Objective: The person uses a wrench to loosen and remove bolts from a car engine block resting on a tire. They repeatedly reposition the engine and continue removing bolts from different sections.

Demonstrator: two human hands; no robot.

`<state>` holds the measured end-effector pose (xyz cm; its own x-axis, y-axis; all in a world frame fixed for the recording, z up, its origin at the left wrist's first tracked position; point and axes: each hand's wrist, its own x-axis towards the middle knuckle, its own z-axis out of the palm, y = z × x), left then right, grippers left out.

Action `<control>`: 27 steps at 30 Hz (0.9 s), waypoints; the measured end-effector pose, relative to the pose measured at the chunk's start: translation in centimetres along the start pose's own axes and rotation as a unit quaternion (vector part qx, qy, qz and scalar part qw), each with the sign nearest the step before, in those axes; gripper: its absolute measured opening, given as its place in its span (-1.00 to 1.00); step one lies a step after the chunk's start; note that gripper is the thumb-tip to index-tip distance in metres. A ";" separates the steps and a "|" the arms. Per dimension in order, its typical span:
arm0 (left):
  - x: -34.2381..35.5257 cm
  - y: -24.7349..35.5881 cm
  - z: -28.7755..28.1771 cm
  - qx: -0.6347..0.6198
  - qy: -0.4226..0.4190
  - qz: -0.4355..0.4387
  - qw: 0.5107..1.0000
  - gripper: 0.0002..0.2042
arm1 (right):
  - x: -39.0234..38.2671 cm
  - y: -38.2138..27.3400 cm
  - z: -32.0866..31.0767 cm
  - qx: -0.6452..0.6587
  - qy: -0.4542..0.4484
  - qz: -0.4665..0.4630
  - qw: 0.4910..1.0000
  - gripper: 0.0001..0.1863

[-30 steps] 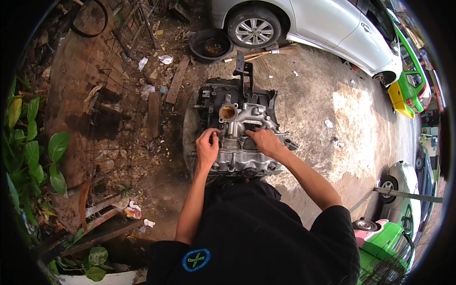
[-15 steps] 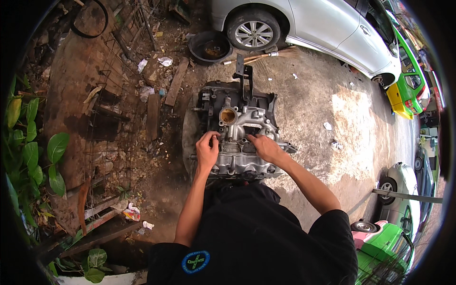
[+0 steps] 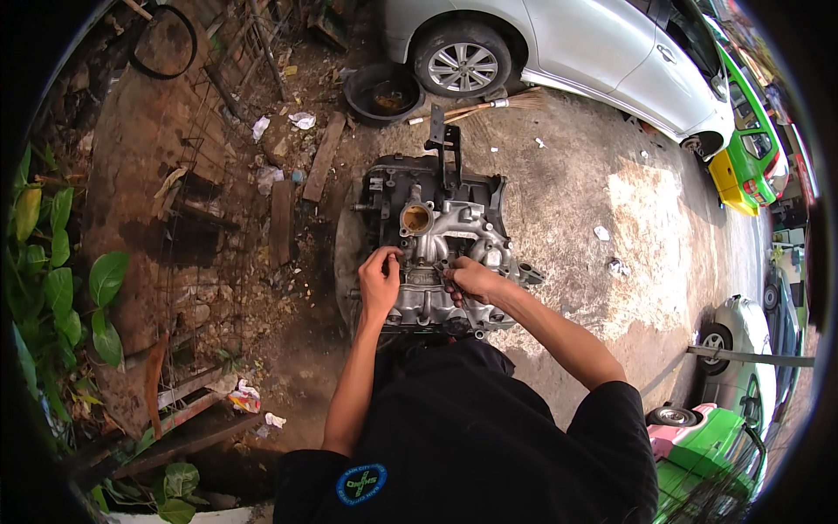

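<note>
An engine (image 3: 393, 179) lies in front of me, with a silver cast manifold (image 3: 465, 218) across it, a black upright bracket (image 3: 449, 148) at its far side and a round port (image 3: 416, 218) showing tan inside. My left hand (image 3: 381, 272) is at the manifold's left edge, fingers bent and closed; whatever is between the fingertips is hidden. My right hand (image 3: 471, 281) curls its fingers low over the front of the manifold, just behind the ribbed cover (image 3: 410, 310), closed around something small and dark that I cannot make out.
A silver car (image 3: 594, 48) stands beyond, near a black tub (image 3: 384, 98) and a straw broom (image 3: 515, 102). Planks (image 3: 325, 157), scrap, litter and leafy plants (image 3: 105, 288) line the left. More vehicles (image 3: 716, 345) stand along the right on stained concrete (image 3: 567, 218).
My right hand has moved toward me and slightly left, its fingers curling further downward and inward. My left hand has stayed nearly in place, shifting only slightly.
</note>
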<state>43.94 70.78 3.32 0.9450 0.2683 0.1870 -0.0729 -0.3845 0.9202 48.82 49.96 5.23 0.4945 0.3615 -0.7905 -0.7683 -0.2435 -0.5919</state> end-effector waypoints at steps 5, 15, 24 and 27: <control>0.1 -0.1 0.0 0.000 0.009 0.010 1.000 -0.87 | -1.8 -0.8 1.1 0.268 -0.025 -0.003 0.963 -0.85; 0.0 -0.3 0.2 -0.004 0.008 0.013 1.000 -0.88 | -1.4 0.6 -3.2 -0.454 0.252 -0.282 0.807 -0.74; 0.0 -0.4 0.0 0.007 -0.011 -0.007 1.000 -0.88 | 0.5 2.1 -3.6 -0.528 0.191 -0.316 0.765 -0.68; 0.0 -0.1 -0.2 0.012 -0.012 -0.007 1.000 -0.88 | 0.4 1.4 -3.6 -0.535 0.168 -0.319 0.765 -0.69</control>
<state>43.87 70.97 3.28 0.9531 0.2531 0.1661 -0.0527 -0.4014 0.9144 49.35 46.54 3.50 0.8442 0.5059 -0.1773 0.3550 -0.7753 -0.5224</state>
